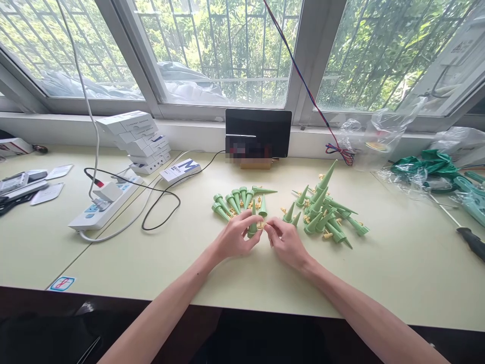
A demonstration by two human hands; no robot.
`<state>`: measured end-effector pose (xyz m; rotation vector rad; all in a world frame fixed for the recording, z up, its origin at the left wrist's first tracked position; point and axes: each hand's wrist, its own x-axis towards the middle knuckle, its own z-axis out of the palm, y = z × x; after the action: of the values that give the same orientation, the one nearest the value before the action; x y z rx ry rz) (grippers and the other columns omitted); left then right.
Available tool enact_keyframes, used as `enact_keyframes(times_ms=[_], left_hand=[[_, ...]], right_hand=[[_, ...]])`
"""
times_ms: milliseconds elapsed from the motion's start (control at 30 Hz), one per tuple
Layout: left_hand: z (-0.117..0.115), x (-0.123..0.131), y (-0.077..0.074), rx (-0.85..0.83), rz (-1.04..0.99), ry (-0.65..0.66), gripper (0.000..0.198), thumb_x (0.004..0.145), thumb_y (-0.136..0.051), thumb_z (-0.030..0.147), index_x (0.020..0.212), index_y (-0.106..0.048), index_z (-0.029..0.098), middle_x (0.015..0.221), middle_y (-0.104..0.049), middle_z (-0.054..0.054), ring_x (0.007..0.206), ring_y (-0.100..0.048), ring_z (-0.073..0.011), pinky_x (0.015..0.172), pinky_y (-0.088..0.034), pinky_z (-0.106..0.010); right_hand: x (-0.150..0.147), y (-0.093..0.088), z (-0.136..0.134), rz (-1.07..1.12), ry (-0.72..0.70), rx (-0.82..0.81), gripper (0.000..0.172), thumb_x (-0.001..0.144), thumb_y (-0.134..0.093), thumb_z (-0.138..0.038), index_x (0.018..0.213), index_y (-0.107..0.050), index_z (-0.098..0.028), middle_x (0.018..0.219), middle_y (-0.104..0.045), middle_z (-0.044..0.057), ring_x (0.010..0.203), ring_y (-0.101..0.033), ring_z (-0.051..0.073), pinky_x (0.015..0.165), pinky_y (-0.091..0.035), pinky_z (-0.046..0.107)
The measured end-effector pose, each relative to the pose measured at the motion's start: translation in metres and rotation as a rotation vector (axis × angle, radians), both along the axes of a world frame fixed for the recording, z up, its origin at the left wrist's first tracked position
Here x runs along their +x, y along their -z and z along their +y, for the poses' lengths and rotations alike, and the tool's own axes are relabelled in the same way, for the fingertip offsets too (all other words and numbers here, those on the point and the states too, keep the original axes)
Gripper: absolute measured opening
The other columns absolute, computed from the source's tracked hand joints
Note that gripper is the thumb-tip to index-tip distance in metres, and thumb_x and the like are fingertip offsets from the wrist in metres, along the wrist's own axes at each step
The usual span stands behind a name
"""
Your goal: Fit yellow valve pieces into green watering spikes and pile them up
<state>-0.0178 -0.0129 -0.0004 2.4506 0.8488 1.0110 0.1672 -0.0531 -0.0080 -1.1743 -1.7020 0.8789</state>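
Note:
My left hand (237, 235) is closed around a green plastic watering spike (253, 222), a pointed cone that stands tip up in its fingers. Close on its right, the fingertips of my right hand (286, 241) pinch a small yellow valve (261, 225) at the spike's side. Fingers partly cover both parts. Just behind my left hand, several green spikes (231, 199) lie fanned out, with small yellow valves among them. A larger heap of green spikes (322, 212) with yellow valves lies to the right of my right hand, some upright and some on their sides.
A tablet (258, 134) leans on a stand by the window. Stacked white boxes (138, 141), a flat white box (180, 171) and a power strip (104, 202) with cables are at left. A screwdriver (472, 242) and green items in clear plastic (428, 169) lie at right.

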Motion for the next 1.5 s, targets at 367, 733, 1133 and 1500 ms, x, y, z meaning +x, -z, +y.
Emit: enact_keyframes(times_ms=[367,733,1133,1500], left_hand=[[-0.0019,0.0013,-0.0003,0.024,-0.001,0.04,0.022,0.085,-0.058,0.019,0.107,-0.062,0.018,0.08,-0.05,-0.001,0.055,-0.043,-0.0075,0.052,-0.042,-0.021],[0.0009,0.0009,0.0003,-0.019,-0.01,-0.011,0.022,0.086,-0.059,0.021,0.107,-0.063,0.018,0.083,-0.054,-0.003,0.059,-0.046,-0.0088,0.05,-0.043,-0.02],[-0.0023,0.0021,0.0002,0.011,-0.011,0.019,0.021,0.086,-0.058,0.02,0.106,-0.062,0.018,0.079,-0.05,-0.001,0.056,-0.043,-0.0078,0.051,-0.042,-0.02],[-0.0025,0.003,0.0,-0.012,-0.024,0.013,0.021,0.086,-0.058,0.019,0.106,-0.063,0.018,0.08,-0.051,-0.001,0.056,-0.043,-0.0073,0.051,-0.043,-0.02]], right_hand=[[-0.001,0.0011,0.001,-0.089,0.027,0.055,0.042,0.102,-0.036,-0.038,0.065,-0.044,-0.019,0.056,-0.042,-0.003,0.051,-0.037,0.011,0.052,-0.029,0.026],[-0.0024,-0.0025,-0.0011,0.062,-0.014,-0.002,0.019,0.098,-0.048,-0.035,0.097,-0.057,-0.018,0.084,-0.062,0.003,0.057,-0.052,0.012,0.054,-0.04,0.025],[0.0,-0.0006,0.0015,-0.074,0.022,0.072,0.031,0.1,-0.042,-0.034,0.074,-0.051,-0.019,0.06,-0.047,-0.003,0.053,-0.04,0.012,0.054,-0.032,0.025],[-0.0012,-0.0007,0.0009,-0.041,0.03,0.015,0.041,0.101,-0.038,-0.04,0.067,-0.049,-0.019,0.057,-0.045,-0.003,0.051,-0.04,0.012,0.052,-0.032,0.025]])
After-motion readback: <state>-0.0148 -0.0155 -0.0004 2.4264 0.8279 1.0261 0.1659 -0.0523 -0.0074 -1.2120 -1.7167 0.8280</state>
